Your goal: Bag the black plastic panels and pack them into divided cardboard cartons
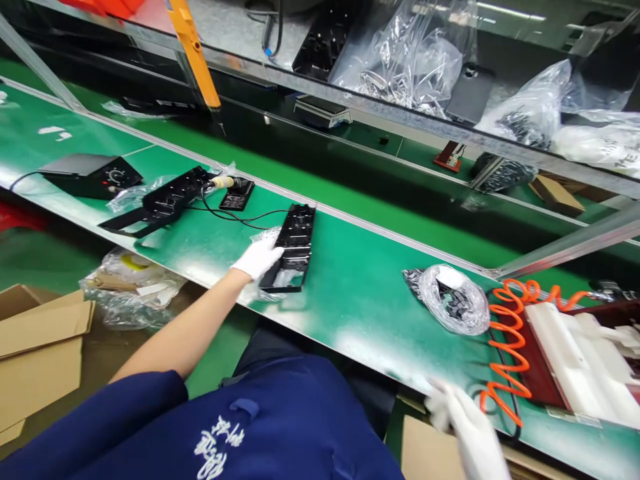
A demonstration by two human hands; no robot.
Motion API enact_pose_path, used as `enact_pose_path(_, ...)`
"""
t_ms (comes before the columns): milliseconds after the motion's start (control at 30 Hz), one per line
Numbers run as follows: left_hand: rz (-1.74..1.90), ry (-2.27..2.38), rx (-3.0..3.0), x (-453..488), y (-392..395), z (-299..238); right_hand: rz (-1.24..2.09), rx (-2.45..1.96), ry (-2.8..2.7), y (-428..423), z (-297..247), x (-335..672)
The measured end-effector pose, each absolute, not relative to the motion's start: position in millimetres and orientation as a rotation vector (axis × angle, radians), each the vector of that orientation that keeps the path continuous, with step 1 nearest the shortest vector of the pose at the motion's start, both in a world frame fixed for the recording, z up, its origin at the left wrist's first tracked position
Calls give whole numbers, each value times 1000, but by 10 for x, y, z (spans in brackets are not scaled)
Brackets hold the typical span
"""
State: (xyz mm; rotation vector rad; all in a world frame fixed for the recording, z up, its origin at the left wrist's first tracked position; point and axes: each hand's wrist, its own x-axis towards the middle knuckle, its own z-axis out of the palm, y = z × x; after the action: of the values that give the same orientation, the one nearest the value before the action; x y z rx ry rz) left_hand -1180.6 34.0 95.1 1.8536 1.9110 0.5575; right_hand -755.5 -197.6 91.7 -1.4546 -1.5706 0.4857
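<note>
In a white glove, my left hand (261, 256) grips the near left edge of a long black plastic housing (299, 239) lying on the green bench, its thumb over the rim. Clear plastic film shows beside that hand. My right hand (453, 417), also gloved in white, is over the bench's front edge at the lower right. Motion smears its fingers, and I see nothing clearly in them. Nearest to it are a coiled orange air hose (515, 347) and a clear bag of small black parts (453, 300).
A second black housing (173, 197), a soldering iron in its stand (237, 192) and a black control box (93, 175) stand left. White foam pieces (575, 360) fill a dark red tray at right. A metal shelf (390, 110) with bagged parts and a hanging yellow electric screwdriver (194, 53) are above.
</note>
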Motion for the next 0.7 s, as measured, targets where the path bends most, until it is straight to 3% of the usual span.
enact_pose_path(100, 620, 1850, 1851, -11159, 194, 908, 1034, -1334, -1384, -1778, 828, -8172)
enact_pose_path(167, 640, 1814, 1870, -10733, 64, 870, 1224, -1238, -1149, -1582, 758, -8665)
enact_pose_path(300, 696, 1585, 1973, -10216, -174, 872, 1121, -1145, -816, -1343, 687, -9115)
enact_pose_path(467, 657, 1367, 2224, -10488, -298, 1037, 948, -1079, -751, -1506, 729, -8411)
enact_pose_path(700, -46, 1672, 2348, -11118, -155, 950, 1065, -1010, -532, -2114, 859, -7576)
